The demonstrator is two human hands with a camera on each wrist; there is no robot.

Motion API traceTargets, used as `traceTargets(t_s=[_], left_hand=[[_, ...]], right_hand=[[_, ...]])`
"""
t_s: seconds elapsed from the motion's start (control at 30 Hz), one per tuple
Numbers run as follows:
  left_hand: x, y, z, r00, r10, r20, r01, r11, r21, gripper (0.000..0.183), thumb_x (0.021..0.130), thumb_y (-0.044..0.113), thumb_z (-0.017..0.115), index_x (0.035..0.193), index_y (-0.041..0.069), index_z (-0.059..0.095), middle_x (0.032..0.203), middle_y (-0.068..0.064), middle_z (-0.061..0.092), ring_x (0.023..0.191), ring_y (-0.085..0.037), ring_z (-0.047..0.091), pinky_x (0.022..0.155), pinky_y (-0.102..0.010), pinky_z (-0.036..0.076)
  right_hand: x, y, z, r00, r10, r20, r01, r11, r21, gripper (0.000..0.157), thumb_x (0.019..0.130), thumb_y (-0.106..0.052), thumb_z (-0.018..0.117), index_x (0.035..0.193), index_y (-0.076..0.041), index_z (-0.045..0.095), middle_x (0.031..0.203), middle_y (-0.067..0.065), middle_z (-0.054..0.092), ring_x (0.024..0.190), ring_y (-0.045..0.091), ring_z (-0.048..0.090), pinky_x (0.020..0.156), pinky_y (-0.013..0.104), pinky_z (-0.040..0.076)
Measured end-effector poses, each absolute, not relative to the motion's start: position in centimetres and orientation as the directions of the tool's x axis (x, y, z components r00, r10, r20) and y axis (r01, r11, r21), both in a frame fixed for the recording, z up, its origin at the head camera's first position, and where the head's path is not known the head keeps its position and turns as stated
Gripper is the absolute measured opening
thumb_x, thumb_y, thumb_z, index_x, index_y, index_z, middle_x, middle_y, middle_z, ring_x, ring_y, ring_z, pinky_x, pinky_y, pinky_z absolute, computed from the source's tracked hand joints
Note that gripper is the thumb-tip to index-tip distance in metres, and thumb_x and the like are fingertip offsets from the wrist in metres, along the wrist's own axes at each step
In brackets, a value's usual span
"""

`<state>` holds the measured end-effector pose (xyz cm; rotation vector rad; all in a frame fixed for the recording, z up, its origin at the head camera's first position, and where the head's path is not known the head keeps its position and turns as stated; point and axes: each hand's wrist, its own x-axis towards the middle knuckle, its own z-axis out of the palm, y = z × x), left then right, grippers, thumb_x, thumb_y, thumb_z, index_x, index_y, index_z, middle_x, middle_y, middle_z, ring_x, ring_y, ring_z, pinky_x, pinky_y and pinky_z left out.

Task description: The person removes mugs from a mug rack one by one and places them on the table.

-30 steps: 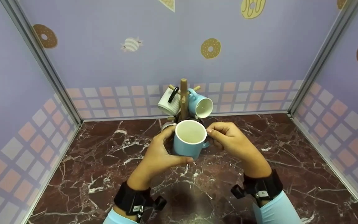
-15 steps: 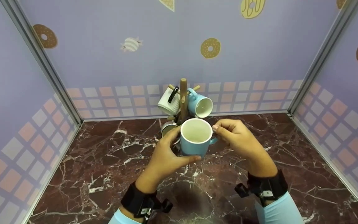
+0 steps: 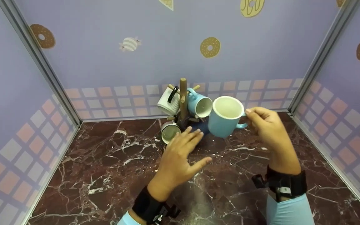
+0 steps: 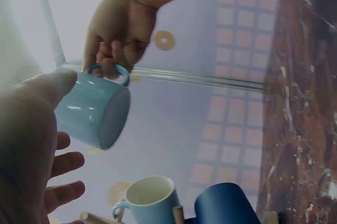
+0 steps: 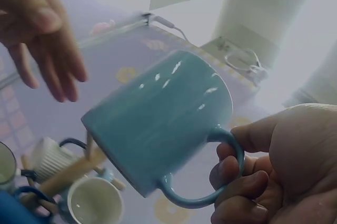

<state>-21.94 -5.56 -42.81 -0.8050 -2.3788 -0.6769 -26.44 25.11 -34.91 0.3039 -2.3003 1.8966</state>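
My right hand [image 3: 267, 129] pinches the handle of a light blue mug [image 3: 224, 125], which hangs in the air with its white mouth up, right of the mug rack. The right wrist view shows fingers hooked through the handle of this mug [image 5: 163, 119]. Spread and holding nothing, my left hand [image 3: 178, 159] is in front of the rack, apart from the mug. The wooden mug rack [image 3: 183, 93] carries a white ribbed mug [image 3: 167, 104] with a black handle, another light blue mug [image 3: 195, 102], a dark blue mug [image 3: 202, 127] and a lower mug [image 3: 169, 132], partly hidden by my left hand.
The rack stands on a dark red marbled tabletop [image 3: 105, 175] close to the purple back wall [image 3: 155, 62]. Side walls rise at left and right. A dowel peg [image 3: 197, 87] sticks out at the rack's upper right.
My left hand has let go of the light blue mug and its fingers have spread. My right hand has carried the mug up and to the right by its handle, uncovering the dark blue mug.
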Motion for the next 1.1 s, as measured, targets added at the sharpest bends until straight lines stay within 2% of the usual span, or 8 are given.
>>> traceTargets(t_s=[0.13,0.3,0.43,0.5,0.6,0.7,0.83,1.1], left_hand=[[-21.9,-4.6,-43.7,-0.715,0.481,0.508,0.643,0.738,0.206,0.082,0.107,0.071,0.061,0.17,0.018,0.053,0.179,-0.002,0.05,0.169,-0.031,0.044,0.139,-0.062,0.035],[-21.9,-3.1,-45.5,-0.766,0.535,0.355,0.624,0.751,0.216,0.086,0.108,0.079,0.051,0.176,0.027,0.043,0.187,0.003,0.034,0.175,-0.027,0.031,0.142,-0.06,0.03],[-22.0,-2.2,-46.9,-0.772,0.566,0.29,0.628,0.748,0.213,0.087,0.107,0.081,0.047,0.178,0.031,0.038,0.189,0.004,0.028,0.177,-0.026,0.025,0.143,-0.061,0.025],[-22.0,-1.9,-47.3,-0.769,0.58,0.267,0.634,0.745,0.207,0.088,0.107,0.083,0.043,0.178,0.031,0.038,0.189,0.004,0.026,0.177,-0.025,0.024,0.144,-0.061,0.024],[-21.8,-1.6,-47.9,-0.761,0.601,0.242,0.645,0.739,0.194,0.089,0.107,0.085,0.04,0.179,0.032,0.037,0.189,0.004,0.026,0.177,-0.025,0.025,0.144,-0.06,0.026],[-21.6,-1.5,-48.3,-0.755,0.617,0.223,0.654,0.733,0.186,0.09,0.106,0.086,0.038,0.179,0.033,0.034,0.189,0.005,0.025,0.177,-0.024,0.025,0.144,-0.059,0.026],[-21.8,-1.2,-48.9,-0.752,0.63,0.192,0.659,0.728,0.191,0.092,0.105,0.088,0.037,0.18,0.034,0.032,0.189,0.005,0.024,0.178,-0.023,0.023,0.144,-0.059,0.024],[-21.9,-0.8,-49.7,-0.753,0.643,0.139,0.656,0.716,0.239,0.093,0.104,0.089,0.039,0.18,0.036,0.031,0.19,0.006,0.019,0.178,-0.023,0.021,0.144,-0.061,0.023]], right_hand=[[-27.1,27.2,-35.0,-0.972,0.062,0.227,-0.213,0.178,-0.961,0.03,0.119,-0.027,0.062,0.098,-0.012,0.078,0.085,-0.005,0.074,0.063,0.009,0.054,0.053,0.021,0.049],[-28.6,29.9,-36.1,-0.941,0.228,0.251,-0.207,0.199,-0.958,0.031,0.118,-0.025,0.063,0.091,-0.02,0.079,0.08,-0.012,0.073,0.069,0.005,0.062,0.059,0.018,0.052],[-30.1,31.8,-37.6,-0.93,0.325,0.174,-0.096,0.243,-0.965,0.029,0.118,-0.036,0.063,0.096,-0.024,0.079,0.083,-0.02,0.078,0.081,0.004,0.071,0.067,0.016,0.056],[-31.1,32.6,-38.5,-0.915,0.38,0.136,-0.026,0.279,-0.96,0.031,0.117,-0.042,0.063,0.097,-0.024,0.077,0.083,-0.024,0.074,0.084,0.006,0.067,0.068,0.017,0.054],[-32.7,33.5,-40.2,-0.892,0.442,0.098,0.031,0.275,-0.961,0.032,0.116,-0.043,0.064,0.099,-0.021,0.078,0.08,-0.023,0.071,0.088,0.009,0.063,0.072,0.019,0.052],[-34.2,34.0,-42.1,-0.873,0.482,0.078,0.067,0.276,-0.959,0.037,0.117,-0.042,0.063,0.104,-0.012,0.079,0.079,-0.02,0.068,0.088,0.011,0.061,0.072,0.021,0.05],[-35.5,34.7,-44.4,-0.842,0.537,0.05,0.111,0.264,-0.958,0.045,0.117,-0.042,0.061,0.113,0.001,0.076,0.085,-0.012,0.064,0.08,0.01,0.057,0.066,0.021,0.05],[-36.7,36.5,-48.1,-0.796,0.603,-0.055,0.208,0.187,-0.96,0.05,0.118,-0.041,0.059,0.134,0.003,0.074,0.108,-0.001,0.066,0.093,0.01,0.058,0.077,0.022,0.053]])
